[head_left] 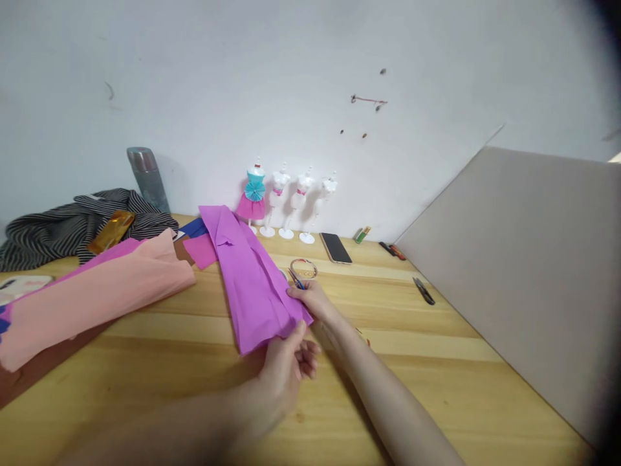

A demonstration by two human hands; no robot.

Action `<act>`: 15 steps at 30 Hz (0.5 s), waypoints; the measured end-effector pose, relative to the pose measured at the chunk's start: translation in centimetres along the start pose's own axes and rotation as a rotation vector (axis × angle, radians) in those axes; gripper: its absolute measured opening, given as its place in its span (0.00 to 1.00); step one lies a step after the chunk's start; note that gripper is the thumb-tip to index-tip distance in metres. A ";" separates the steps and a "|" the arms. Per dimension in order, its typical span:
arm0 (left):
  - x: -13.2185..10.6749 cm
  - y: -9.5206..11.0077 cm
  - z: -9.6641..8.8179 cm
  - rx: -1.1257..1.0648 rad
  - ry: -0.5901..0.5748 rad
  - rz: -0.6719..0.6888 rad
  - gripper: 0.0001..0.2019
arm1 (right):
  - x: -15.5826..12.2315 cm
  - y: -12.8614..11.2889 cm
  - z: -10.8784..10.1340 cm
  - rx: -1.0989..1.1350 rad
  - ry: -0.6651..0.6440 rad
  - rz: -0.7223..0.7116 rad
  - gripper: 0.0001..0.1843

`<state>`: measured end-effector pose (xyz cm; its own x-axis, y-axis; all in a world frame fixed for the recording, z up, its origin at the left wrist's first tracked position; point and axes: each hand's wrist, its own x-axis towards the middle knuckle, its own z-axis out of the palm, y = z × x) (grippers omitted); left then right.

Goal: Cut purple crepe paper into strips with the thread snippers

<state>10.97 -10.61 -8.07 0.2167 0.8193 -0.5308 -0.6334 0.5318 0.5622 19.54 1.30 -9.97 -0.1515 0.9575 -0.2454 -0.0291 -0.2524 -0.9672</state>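
A folded purple sheet (252, 285) of paper or thin cloth slants across the middle of the table. At its lower right edge, my left hand (286, 362) has its thumb on the sheet; the index finger is hidden and the other fingers curl below. My right hand (314, 301) pinches the right edge, thumb on top and fingers mostly out of sight. Just beyond that thumb shows a small blue-handled tool (297, 279), perhaps scissors; whether it touches the hand, I cannot tell. Behind it lies a thin ring (305, 264) with small bits inside.
Several white mini dress forms (301, 194) stand by the wall, one wearing a blue and pink dress (255, 191). To their right lie a phone (336, 248), a green vial (362, 234) and a box cutter (424, 291). Peach sheets (107, 281), striped cloth (43, 226) and a flask (147, 178) occupy the left.
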 end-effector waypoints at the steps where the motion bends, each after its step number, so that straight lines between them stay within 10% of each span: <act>1: -0.8 -0.2 0.1 0.037 -0.025 -0.052 0.23 | 0.0 0.1 0.0 0.004 -0.004 -0.009 0.17; 4: -3.1 0.0 0.4 0.177 -0.175 -0.218 0.25 | -0.2 0.3 0.2 0.019 -0.022 -0.030 0.19; 7: -3.7 2.8 0.0 0.376 -0.223 -0.072 0.24 | -0.9 0.2 0.4 0.031 -0.061 -0.030 0.19; 12: 0.3 11.7 -4.2 0.868 0.304 0.659 0.15 | -1.9 0.0 1.5 0.050 -0.131 -0.030 0.17; 15: 3.3 16.1 -7.7 0.933 0.491 0.683 0.13 | -2.1 0.3 2.4 0.053 -0.148 -0.062 0.17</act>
<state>-4.21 -1.00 -5.66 -0.3737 0.9273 -0.0217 0.3025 0.1439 0.9422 17.52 -1.14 -9.61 -0.2917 0.9415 -0.1689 -0.0948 -0.2041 -0.9743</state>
